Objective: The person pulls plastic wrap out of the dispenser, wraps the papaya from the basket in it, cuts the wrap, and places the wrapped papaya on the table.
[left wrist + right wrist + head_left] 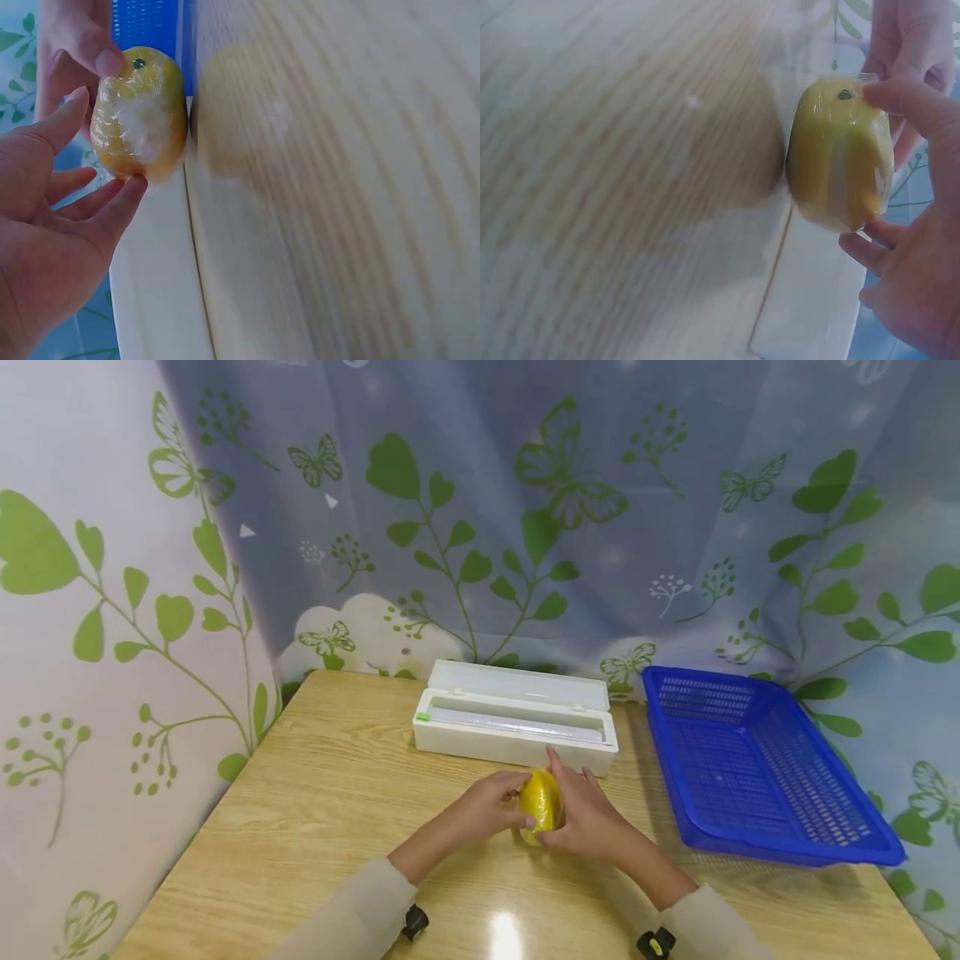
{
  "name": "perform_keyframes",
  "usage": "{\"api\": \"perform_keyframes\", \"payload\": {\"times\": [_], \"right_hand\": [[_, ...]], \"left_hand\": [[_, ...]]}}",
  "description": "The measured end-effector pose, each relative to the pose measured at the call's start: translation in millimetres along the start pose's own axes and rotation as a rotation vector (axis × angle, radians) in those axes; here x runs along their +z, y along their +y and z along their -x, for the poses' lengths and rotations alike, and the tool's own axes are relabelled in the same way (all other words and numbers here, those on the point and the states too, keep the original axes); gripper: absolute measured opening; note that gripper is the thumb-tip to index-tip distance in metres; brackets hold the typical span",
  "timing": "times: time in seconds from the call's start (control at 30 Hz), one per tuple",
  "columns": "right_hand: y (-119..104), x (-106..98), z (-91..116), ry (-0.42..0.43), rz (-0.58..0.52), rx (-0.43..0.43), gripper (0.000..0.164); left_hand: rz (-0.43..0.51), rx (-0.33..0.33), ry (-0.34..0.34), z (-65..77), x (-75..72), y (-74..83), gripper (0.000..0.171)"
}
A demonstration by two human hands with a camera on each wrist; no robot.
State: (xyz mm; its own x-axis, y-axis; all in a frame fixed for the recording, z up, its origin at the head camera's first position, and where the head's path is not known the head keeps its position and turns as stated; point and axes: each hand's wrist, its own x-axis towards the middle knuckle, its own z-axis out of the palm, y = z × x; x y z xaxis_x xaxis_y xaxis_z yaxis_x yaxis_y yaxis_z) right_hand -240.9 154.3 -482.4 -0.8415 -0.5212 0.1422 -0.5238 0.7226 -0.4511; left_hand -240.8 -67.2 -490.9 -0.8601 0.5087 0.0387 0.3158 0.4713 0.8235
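A yellow fruit wrapped in shiny clear plastic film is held between both hands, low over the wooden table. A small green stem spot shows on its end in both wrist views. My left hand holds it from the left, fingertips at its edge. From the right, my right hand grips it, with the thumb beside the stem spot and fingertips at the opposite edge in the right wrist view. Just beyond the hands stands a white cling film dispenser, its lid raised, with a green piece at its left end.
A blue plastic basket with mesh sides stands at the right of the table. Behind and to the left hang curtains printed with leaves and butterflies.
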Motion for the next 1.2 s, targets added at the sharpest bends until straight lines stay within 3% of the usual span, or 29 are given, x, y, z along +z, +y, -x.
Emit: {"api": "perform_keyframes", "payload": {"times": [0.13, 0.37, 0.6, 0.87, 1.03, 1.1, 1.2], "right_hand": [[-3, 0, 0, 0.023, 0.017, -0.024, 0.127], [-4, 5, 0, 0.028, 0.02, -0.045, 0.126], [4, 3, 10, -0.028, -0.175, 0.086, 0.127], [13, 5, 11, -0.122, -0.243, 0.15, 0.113], [13, 4, 10, -0.119, -0.201, 0.096, 0.106], [13, 4, 10, -0.12, -0.187, 0.073, 0.105], [12, 5, 11, -0.136, -0.206, 0.105, 0.106]], "left_hand": [[0.038, 0.009, -0.025, -0.1, 2.6, -3.8, 0.069], [0.044, -0.031, -0.059, -0.2, 3.8, -6.0, 0.073], [-0.033, -0.058, -0.058, 2.8, 2.5, -8.9, 0.074], [-0.093, -0.119, -0.078, 8.6, -6.7, -6.5, 0.075], [-0.148, -0.047, -0.06, 4.4, -9.5, -2.8, 0.086], [-0.142, -0.003, -0.073, 3.5, -8.7, -3.3, 0.082], [-0.126, 0.019, -0.095, 3.5, -7.0, -5.0, 0.067]]}}
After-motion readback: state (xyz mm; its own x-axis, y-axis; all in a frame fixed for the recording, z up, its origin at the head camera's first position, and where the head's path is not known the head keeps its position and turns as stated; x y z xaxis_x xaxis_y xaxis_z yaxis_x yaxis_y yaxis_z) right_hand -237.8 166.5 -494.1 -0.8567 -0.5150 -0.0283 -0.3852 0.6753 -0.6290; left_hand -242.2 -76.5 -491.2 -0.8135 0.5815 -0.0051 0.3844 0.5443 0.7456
